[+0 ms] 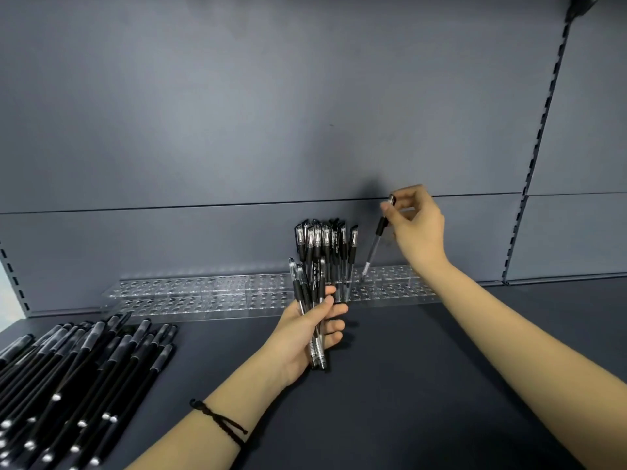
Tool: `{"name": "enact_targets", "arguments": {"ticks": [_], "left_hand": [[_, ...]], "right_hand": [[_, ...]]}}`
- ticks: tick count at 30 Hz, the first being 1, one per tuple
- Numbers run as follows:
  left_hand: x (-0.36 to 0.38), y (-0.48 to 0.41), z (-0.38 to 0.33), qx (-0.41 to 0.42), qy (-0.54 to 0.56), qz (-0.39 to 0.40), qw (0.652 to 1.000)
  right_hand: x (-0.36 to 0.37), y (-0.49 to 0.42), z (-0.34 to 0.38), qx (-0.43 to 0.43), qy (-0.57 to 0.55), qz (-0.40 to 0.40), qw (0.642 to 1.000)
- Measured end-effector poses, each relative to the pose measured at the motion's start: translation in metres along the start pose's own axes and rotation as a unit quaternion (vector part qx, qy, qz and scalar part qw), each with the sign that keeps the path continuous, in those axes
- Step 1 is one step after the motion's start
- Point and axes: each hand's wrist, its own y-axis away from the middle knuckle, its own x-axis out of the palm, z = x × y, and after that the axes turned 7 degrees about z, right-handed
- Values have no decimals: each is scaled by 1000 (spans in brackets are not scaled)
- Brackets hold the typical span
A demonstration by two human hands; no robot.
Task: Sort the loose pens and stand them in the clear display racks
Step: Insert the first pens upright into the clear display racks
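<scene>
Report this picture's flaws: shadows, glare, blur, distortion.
Head view: the wide-angle lens tilts and slightly bows the slotted rail at right; a soft shadow falls on the wall beside the right hand; the clear racks show faint glints, their holes hard to read; the loose pens at lower left look slightly soft.

The racks [203, 293] run along the rear of the shelf [407, 385], against the back panel [271, 113]. In them, right of middle, a cluster [325, 245] of pens stands upright. Just right of it, our right hand [419, 225] pinches one pen [375, 242] by its top, tilted, its lower end at a rack hole. Before the cluster, above the shelf, our left hand [302, 337] grips a bundle [310, 310] of pens. The loose pile [78, 378] lies on the shelf at far left, before the racks' left end.
</scene>
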Motion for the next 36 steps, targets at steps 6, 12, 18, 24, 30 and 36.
{"name": "enact_targets", "arguments": {"ticks": [6, 12, 18, 24, 30, 36], "left_hand": [[1, 0, -1, 3, -8, 6, 1000], [1, 0, -2, 5, -8, 6, 1000], [0, 0, -1, 6, -10, 8, 1000], [-1, -1, -1, 4, -14, 10, 1000], [1, 0, -2, 8, -42, 17, 999], [4, -2, -2, -2, -42, 12, 999]], "right_hand": [[6, -5, -5, -22, 38, 7, 999], [15, -7, -10, -48, 59, 11, 997], [17, -8, -12, -62, 37, -23, 997], [23, -6, -19, -51, 98, 76, 991], [26, 1, -26, -5, 100, 93, 991], [26, 30, 9, -42, 98, 128, 986]]}}
